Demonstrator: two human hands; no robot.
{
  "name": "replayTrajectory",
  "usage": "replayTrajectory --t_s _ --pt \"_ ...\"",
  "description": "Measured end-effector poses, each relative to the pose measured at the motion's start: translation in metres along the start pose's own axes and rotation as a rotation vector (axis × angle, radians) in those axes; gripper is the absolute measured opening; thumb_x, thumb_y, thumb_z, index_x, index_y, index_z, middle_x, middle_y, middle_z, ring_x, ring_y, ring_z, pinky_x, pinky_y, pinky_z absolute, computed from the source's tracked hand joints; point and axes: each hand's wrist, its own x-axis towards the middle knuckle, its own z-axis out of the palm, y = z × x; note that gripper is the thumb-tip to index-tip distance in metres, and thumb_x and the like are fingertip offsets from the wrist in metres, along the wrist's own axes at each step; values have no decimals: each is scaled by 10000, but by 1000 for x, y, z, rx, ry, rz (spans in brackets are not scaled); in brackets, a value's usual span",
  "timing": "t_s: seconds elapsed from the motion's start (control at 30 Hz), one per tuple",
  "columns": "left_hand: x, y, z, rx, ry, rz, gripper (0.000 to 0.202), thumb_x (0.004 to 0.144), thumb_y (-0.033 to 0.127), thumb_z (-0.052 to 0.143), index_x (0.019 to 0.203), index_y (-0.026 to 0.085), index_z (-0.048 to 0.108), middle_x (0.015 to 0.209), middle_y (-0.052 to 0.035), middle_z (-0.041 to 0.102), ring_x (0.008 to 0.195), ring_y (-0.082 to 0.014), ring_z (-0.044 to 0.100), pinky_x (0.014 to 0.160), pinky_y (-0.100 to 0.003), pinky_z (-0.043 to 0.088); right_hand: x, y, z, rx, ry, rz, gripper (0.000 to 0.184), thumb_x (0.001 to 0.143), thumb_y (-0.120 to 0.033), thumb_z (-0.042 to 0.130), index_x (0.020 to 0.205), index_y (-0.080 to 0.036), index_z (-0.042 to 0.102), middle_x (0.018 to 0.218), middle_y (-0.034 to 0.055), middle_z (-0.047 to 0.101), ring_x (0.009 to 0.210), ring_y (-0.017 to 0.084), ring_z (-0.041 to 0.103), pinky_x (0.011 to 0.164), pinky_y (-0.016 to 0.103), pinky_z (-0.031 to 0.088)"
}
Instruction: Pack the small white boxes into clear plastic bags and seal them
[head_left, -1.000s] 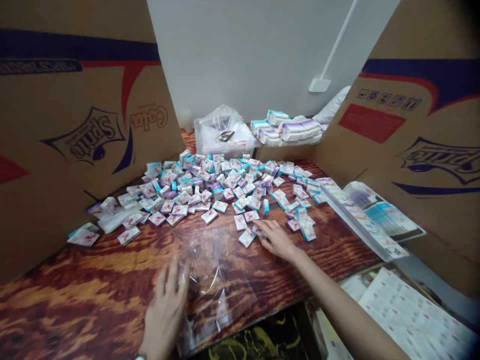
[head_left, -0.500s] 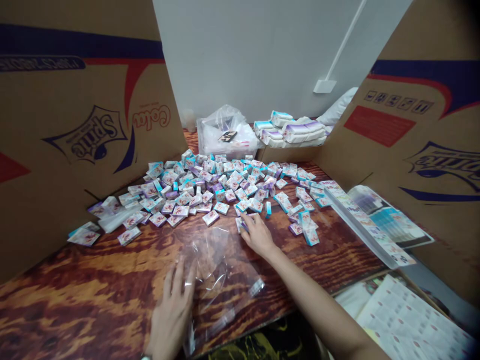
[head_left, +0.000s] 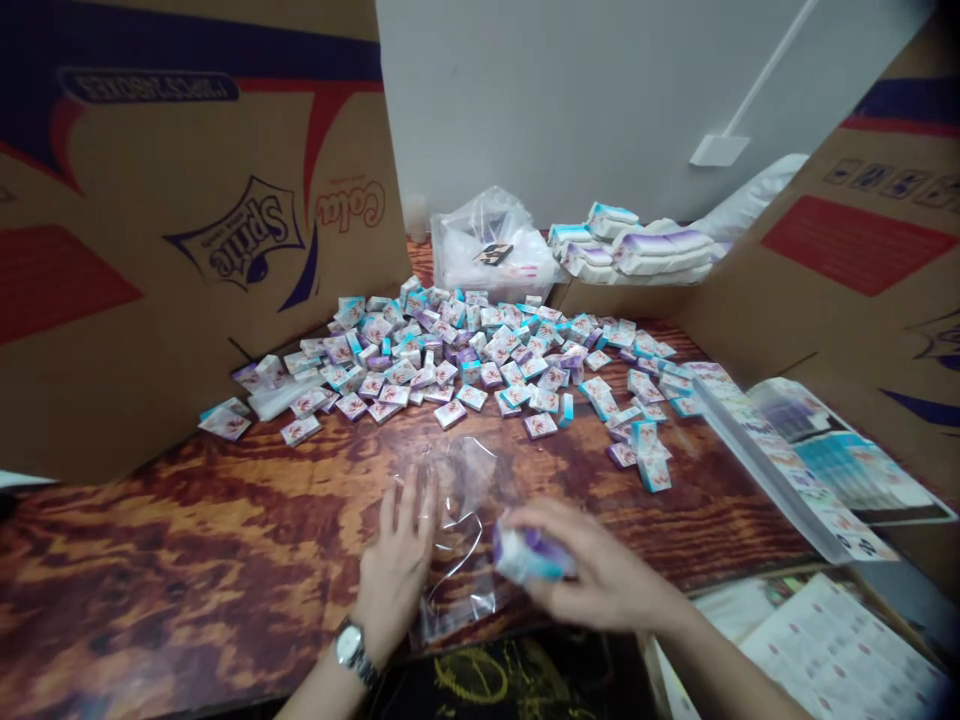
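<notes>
Pinching a teal-edged packet (head_left: 531, 556) sideways, right hand (head_left: 604, 568) half-closed; left hand (head_left: 397, 566) splayed open on a clear plastic bag (head_left: 466, 500) (cardboard carton (head_left: 240, 235) reads "Sprite").

Cardboard Sprite carton panels (head_left: 225, 250) stand at left and right of the wood-grain table (head_left: 187, 570). Rear: white wall (head_left: 570, 100) with white conduit (head_left: 757, 80). Against it, a translucent plastic bag (head_left: 491, 250) sits beside stacked wrapped packs (head_left: 637, 250). Right: a printed sheet (head_left: 847, 450) lies under a transparent sleeve (head_left: 772, 470); printed pages (head_left: 840, 650) lie below the table edge.

Wood-grain table (head_left: 150, 570), heap of small wrapped packets (head_left: 420, 365), clear plastic bag (head_left: 466, 500)
</notes>
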Motion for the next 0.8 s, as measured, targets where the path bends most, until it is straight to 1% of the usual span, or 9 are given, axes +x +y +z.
replayTrajectory --t_s 0.03,0.1,0.2,0.27,0.37,0.47,0.63,0.73,0.8 --pt "1 2 -2 -7 10 -1 744 765 -49 394 1432 230 224 1513 -119 198 1320 -319 314 519 -193 558 -2 -10 11 -17 -84 -10 507 760 -196 580 1247 -291 476 1060 14 562 941 156 556 830 253 455" --pt "0 8 -6 -23 24 8 693 801 4 394 1437 214 213 1519 -117 176 1326 -325 302 530 -222 572 4 -14 40 -155 -121 34 550 749 -175 578 1277 -279 467 1067 48 555 975 193 542 851 304 462" --pt "-6 17 -9 -37 23 41 623 832 39 377 1425 195 262 1518 -113 180 1319 -320 317 536 -221 574 27 7 77 -452 3 255 604 773 -117 527 1347 -264 414 1201 130 494 1089 272 486 868 398 465" --pt "-9 22 -10 -47 17 61 600 837 33 364 1413 189 297 1511 -113 208 1301 -308 349 553 -218 575 39 27 90 -546 28 362 639 782 -111 530 1380 -268 372 1253 155 459 1139 304 451 856 423 474" --pt "-10 25 -12 -76 14 70 602 843 40 367 1420 188 278 1501 -118 240 1295 -305 359 580 -229 582 38 44 91 -510 46 292 741 767 -175 598 1430 -235 271 1330 177 377 1204 318 394 903 443 454" --pt "-9 25 -15 -100 25 62 630 840 46 385 1434 185 229 1498 -122 248 1307 -307 338 632 -249 588 25 47 86 -440 135 195 749 782 -215 586 1440 -199 228 1347 172 340 1221 294 379 947 439 432" --pt "-8 25 -17 -118 29 61 650 841 36 348 1447 188 170 1516 -118 192 1305 -301 333 612 -249 587 15 48 89 -464 274 142 524 849 -165 464 1364 -186 371 1193 140 490 1110 251 481 941 413 451" --pt "-9 25 -15 -138 32 58 655 841 32 343 1448 201 163 1522 -115 173 1317 -292 312 642 -252 585 18 50 95 -522 329 114 427 884 -197 439 1311 -199 448 1203 140 505 1111 255 489 934 415 458" --pt "-9 25 -15 -145 38 49 666 838 33 358 1449 209 158 1519 -115 186 1319 -290 308 666 -258 583 18 53 99 -560 325 117 407 877 -209 470 1283 -206 485 1233 143 494 1124 262 482 925 411 465"
